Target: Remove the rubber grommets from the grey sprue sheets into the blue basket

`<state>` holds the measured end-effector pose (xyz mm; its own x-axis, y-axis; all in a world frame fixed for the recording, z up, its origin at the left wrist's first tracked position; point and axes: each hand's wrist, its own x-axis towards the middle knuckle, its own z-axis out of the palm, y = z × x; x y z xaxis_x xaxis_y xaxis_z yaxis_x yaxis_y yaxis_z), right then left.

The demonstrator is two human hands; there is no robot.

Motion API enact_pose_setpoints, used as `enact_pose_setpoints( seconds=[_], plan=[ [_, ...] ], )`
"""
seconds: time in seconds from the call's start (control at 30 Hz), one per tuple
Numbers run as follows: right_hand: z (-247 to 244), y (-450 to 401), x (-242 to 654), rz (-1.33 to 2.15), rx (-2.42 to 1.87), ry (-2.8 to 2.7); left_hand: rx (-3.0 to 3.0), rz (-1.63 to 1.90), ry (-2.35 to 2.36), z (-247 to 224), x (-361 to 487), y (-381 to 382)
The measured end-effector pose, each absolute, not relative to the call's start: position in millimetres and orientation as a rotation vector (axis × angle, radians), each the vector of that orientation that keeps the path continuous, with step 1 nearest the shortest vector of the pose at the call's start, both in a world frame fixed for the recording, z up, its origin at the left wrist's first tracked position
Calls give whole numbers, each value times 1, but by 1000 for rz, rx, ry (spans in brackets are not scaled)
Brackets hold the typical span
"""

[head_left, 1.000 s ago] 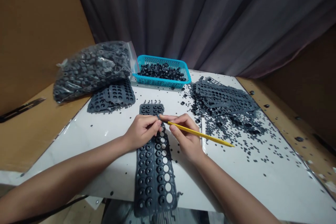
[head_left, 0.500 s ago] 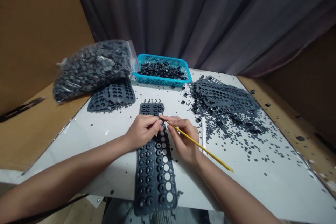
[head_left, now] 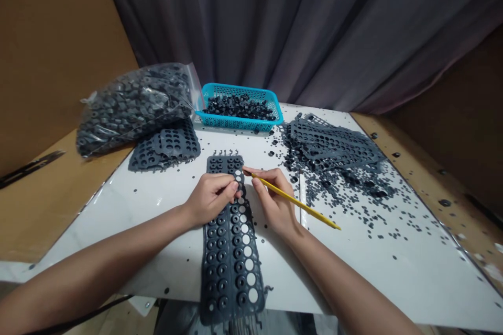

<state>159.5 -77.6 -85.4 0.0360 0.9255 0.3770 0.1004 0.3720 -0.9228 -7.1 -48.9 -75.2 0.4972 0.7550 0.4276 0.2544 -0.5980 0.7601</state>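
Note:
A long dark grey rubber sheet with rows of moulded ring parts lies lengthwise before me, its near end overhanging the table edge. Down its right column, round holes show the white surface below. My left hand is closed over the sheet's upper part, thumb and fingers pinched together; what lies between them is hidden. Just right of the sheet, my right hand grips a thin yellow stick tool with a dark tip. That tip is close to the sheet's right edge, near the upper holes.
A blue basket of small black parts stands at the back. Left of it, a clear bag full of parts rests against folded perforated sheets. Punched sheets and scattered black bits cover the right. A white strip lies nearby.
The yellow tool's tip has drawn away from my left fingertips, and its rear end has swung upward. My left hand keeps its pinch on the sheet. The view has shifted slightly.

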Motion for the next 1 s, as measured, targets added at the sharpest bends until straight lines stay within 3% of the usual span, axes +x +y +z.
enact_pose_setpoints(
  seconds=[0.17, 0.4, 1.0],
  plan=[
    [-76, -82, 157, 1040, -852, -1239, 2094, 1000, 877, -76, -8, -49],
    [-76, -87, 156, 1061, -821, -1331, 2080, 1078, 869, -79, -9, -49],
    [-81, -85, 159, 704, -902, -1581, 2108, 1081, 807, -78, -10, -48]
  ],
)
